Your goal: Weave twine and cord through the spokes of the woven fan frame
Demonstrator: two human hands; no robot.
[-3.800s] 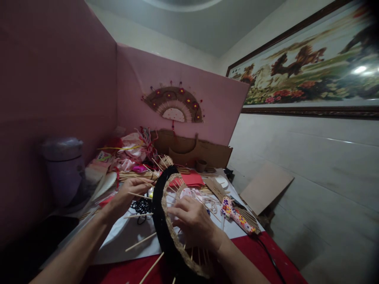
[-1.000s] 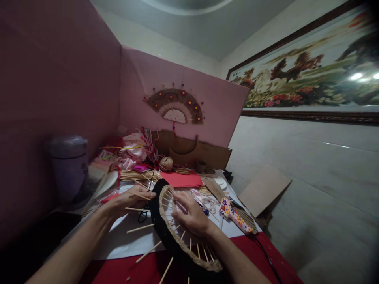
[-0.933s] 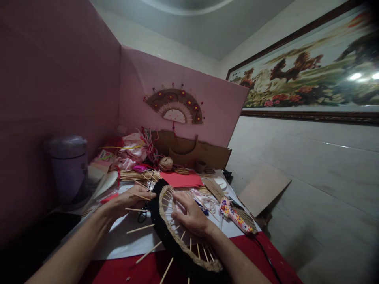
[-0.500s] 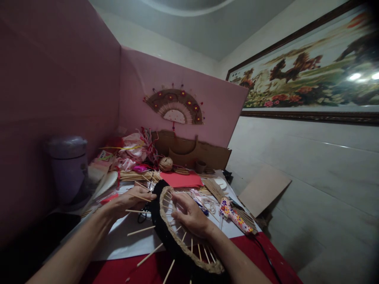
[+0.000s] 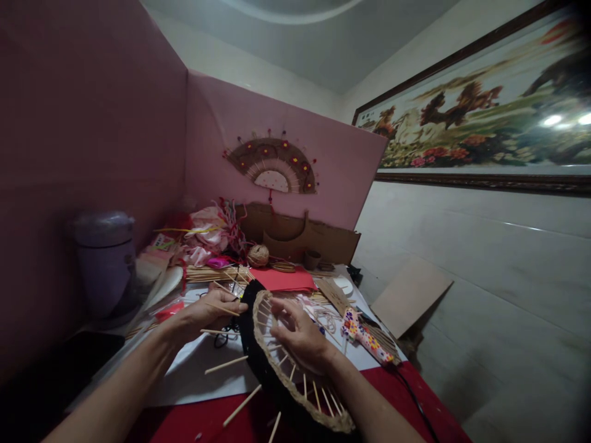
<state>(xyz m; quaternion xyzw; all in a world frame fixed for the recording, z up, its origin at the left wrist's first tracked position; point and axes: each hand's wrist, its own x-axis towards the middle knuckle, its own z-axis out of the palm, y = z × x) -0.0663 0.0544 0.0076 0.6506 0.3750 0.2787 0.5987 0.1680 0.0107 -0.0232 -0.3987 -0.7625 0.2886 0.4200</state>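
A curved, fan-shaped piece point(image 5: 258, 357) stands tilted between my hands. It has a wide black woven band, a tan braided twine edge point(image 5: 295, 391) inside it, and thin wooden sticks radiating through both. My left hand point(image 5: 217, 307) is closed on the upper left of the black band, thumb on the near face and other fingers behind, among the stick ends. Over the inner side, my right hand point(image 5: 300, 335) has bent fingers at the twine edge and the inner sticks; its palm side is partly hidden. The lower end of the piece passes behind my right forearm.
Red paper point(image 5: 284, 279), a twine ball point(image 5: 258, 255) and bundled sticks point(image 5: 207, 275) lie at the back. A flower-patterned glue gun point(image 5: 367, 338) with a cord lies right. A lilac bin point(image 5: 106, 264) stands left. A finished fan point(image 5: 277, 163) hangs on the pink panel.
The fan-shaped piece has shifted slightly to the right and turned a little, its lower sticks swinging right. Both hands stay on it, moving only slightly.
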